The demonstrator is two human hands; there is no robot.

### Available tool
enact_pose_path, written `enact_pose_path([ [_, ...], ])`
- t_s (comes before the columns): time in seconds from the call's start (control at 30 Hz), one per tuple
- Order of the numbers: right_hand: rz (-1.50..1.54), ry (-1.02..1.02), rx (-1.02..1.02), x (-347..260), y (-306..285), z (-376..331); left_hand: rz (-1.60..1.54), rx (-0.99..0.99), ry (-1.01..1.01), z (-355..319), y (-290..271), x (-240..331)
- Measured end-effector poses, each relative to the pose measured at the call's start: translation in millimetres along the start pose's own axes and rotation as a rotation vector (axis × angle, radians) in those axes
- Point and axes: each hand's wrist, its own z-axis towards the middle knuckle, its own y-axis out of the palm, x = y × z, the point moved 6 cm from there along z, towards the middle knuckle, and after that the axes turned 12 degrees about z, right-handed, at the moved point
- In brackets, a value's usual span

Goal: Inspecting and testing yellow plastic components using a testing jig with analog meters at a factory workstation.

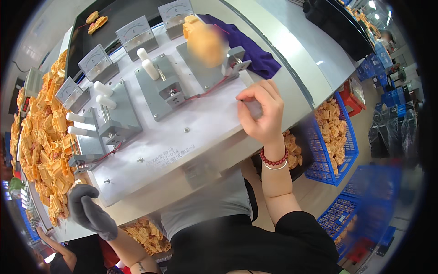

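Part (pixel 205 43), yellow and badly blurred on its lower half, lies over the rightmost fixture (pixel 198 75). Its long axis slants from upper left to lower right, the narrower, blocky end pointing toward a meter (pixel 177 16) and the rounder-looking end toward the person's right side. How it seats on the fixture cannot be told.

The right hand (pixel 262 112), bare, is just beside that fixture, over the board (pixel 210 123). Its thumb and index fingertips come together in a ring around a gap, the other fingers bent; a tiny dark spot shows at the tips, too small to identify. The left hand (pixel 91 212) wears a grey, soft-looking glove; its fingers curl inward near the lower end of the pile (pixel 45 146), and whether they grip anything cannot be told.

The pile is of hollow, ridged yellow-orange plastic pieces. The fixture is a flat grey plate with a metal clamp (pixel 235 59), a red wire (pixel 214 89) running from it. Rumpled purple cloth (pixel 255 55) lies behind. The board is smooth and white, with round metal studs.
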Motion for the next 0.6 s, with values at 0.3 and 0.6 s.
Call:
enact_pose_path([
  [0.3,0.023,0.014,0.045,6,0,-4,-0.102,0.020,-0.335,-8,10,-45],
  [0.6,0.071,0.107,0.040,6,0,-7,-0.117,0.006,-0.315,-9,11,-43],
])
